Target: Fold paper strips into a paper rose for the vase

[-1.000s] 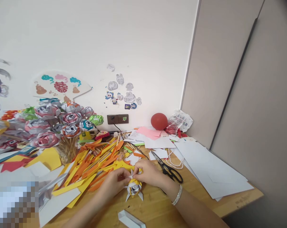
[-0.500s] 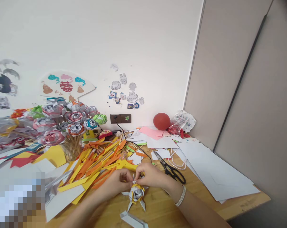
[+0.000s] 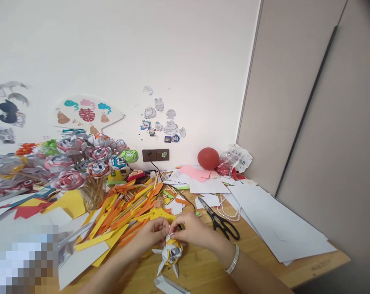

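Observation:
A folded paper flower (image 3: pixel 173 252) in white and yellow, with pointed white strips sticking out around it, is held just above the wooden table. My left hand (image 3: pixel 156 230) pinches its far tip from the left. Fingers of my right hand (image 3: pixel 189 229) close on the same tip from the right, and that wrist wears a sparkling bracelet (image 3: pixel 234 259). Below the flower lies a folded white paper strip (image 3: pixel 171 284). Black-handled scissors (image 3: pixel 221 222) rest to the right of my right hand.
Orange and yellow paper strips (image 3: pixel 123 208) are heaped to the left. Behind them stand bunches of paper flowers (image 3: pixel 97 154). White sheets (image 3: pixel 273 220) cover the table's right side. A red balloon (image 3: pixel 208 158), pearl strands (image 3: pixel 226 212) and a black cord (image 3: pixel 181 192) lie farther back.
The paper flower has tilted and shifted slightly left and down between my hands. Both hands keep their pinch at its tip, the right one having moved a little left.

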{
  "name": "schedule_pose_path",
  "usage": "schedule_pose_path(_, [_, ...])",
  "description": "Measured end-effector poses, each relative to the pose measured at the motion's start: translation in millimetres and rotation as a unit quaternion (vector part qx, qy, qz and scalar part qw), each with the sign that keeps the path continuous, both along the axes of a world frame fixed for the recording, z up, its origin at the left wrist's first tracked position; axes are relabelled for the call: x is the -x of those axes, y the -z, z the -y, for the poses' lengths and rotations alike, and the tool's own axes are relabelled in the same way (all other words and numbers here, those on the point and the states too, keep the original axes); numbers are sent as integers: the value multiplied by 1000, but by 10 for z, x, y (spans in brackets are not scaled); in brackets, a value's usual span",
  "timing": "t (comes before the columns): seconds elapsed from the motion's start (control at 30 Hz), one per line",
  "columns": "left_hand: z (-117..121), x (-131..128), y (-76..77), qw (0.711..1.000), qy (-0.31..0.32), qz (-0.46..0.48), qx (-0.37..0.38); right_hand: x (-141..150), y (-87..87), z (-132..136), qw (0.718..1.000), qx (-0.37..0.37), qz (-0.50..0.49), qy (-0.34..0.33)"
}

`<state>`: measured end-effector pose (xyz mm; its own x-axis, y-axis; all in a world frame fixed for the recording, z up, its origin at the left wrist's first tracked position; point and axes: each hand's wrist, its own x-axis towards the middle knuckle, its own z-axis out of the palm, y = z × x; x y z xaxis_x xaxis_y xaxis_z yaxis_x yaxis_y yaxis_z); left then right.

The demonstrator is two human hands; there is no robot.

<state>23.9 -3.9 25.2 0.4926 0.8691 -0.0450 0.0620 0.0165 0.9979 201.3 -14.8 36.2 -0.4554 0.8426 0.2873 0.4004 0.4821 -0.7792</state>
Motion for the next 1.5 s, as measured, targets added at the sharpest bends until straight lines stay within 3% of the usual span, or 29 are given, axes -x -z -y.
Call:
schedule_pose_path(0.33, [63, -62, -41, 999, -53, -7, 9, 18, -11, -33, 964, -249, 47, -80])
schedule_pose_path(0.57, [48, -51, -33, 993, -110, -7, -50, 42, -27, 15, 988, -150, 24, -5])
schedule_pose_path(0.87, [79, -81, 35, 988, -143, -11, -56, 53, 16, -6, 973, -222, 1, -67])
schedule_pose_path(1.07, [54, -71, 32, 988, -147, -3, -51, 42, 44, 20, 979, -200, 34, -33])
schedule_pose_path(1.23, [73, -83, 62, 988, -150, 9, -27, 28, 35, 38, 959, -269, 51, -71])
schedule_pose_path(1.4, [64, -107, 96, 988, -149, 20, -18, 12, 38, 10, 905, -384, 134, -122])
schedule_pose_path(1.5, [57, -106, 82, 988, -151, 34, -25, 14, 71, 12, 915, -384, 85, -94])
